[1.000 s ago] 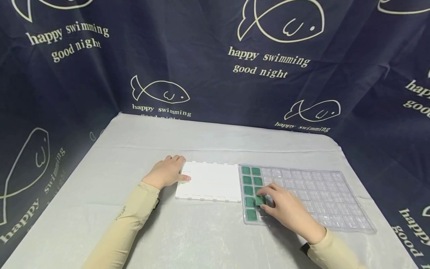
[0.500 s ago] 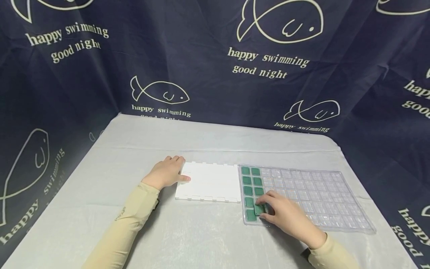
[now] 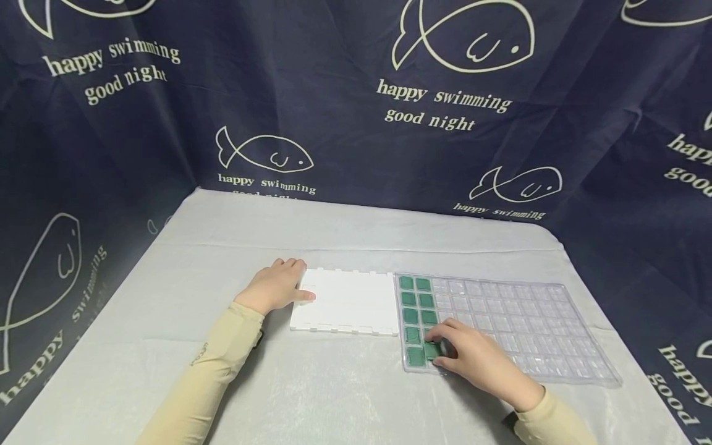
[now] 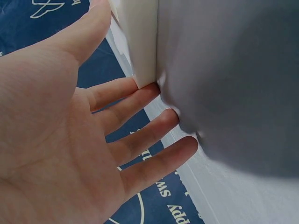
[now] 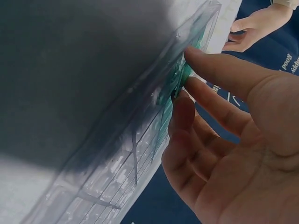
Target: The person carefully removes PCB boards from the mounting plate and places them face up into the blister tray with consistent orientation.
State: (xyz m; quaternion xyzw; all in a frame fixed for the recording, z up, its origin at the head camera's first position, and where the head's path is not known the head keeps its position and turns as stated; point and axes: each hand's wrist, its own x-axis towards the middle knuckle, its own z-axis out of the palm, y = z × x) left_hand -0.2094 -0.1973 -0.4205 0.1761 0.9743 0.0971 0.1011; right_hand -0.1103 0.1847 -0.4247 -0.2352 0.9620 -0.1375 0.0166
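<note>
My right hand (image 3: 473, 352) pinches a green square tile (image 3: 431, 351) between thumb and fingers, low over the near end of the second column in a clear plastic compartment tray (image 3: 584, 346). In the right wrist view the tile's green edge (image 5: 179, 81) shows between the fingertips, at the tray's compartments. More green tiles (image 3: 410, 316) fill the tray's leftmost column and the far part of the second. My left hand (image 3: 275, 285) rests at the left end of a flat white notched panel (image 3: 350, 300), thumb on top. In the left wrist view its fingers stretch out straight against the panel's edge (image 4: 142, 46).
The panel's right end lies right beside the tray. Both lie on a white cloth-covered table (image 3: 311, 383). Navy curtains (image 3: 356, 80) with fish drawings and lettering hang behind and at both sides. The tray's right-hand compartments (image 3: 523, 309) hold no tiles.
My right hand has moved toward the near edge of the tray with a green tile, from the third and fourth rows to the near end of the second column. The left hand has stayed put.
</note>
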